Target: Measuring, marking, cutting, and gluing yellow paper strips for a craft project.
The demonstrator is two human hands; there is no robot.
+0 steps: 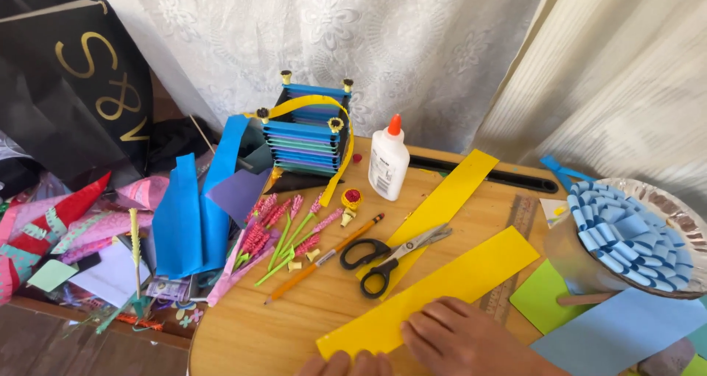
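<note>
Right hand [460, 335] flat, fingers spread, pressing near yellow paper strip [434, 291] on wooden table [250, 332]. Left hand [346, 363] fingertips on strip end, gripping nothing. Risk: strip sliding or creasing crooked; scissors [390, 254] close by.

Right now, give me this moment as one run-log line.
left hand: fingertips on yellow paper strip | right hand: flat on strip | scissors: beside, untouched

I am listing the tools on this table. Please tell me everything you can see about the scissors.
The scissors have black plastic loop handles and grey metal blades. They lie flat on the round wooden table, blades slightly open and pointing up-right, handles toward the person. The blades rest on the upper yellow paper strip. An orange pencil lies just left. No hand touches them.
</note>
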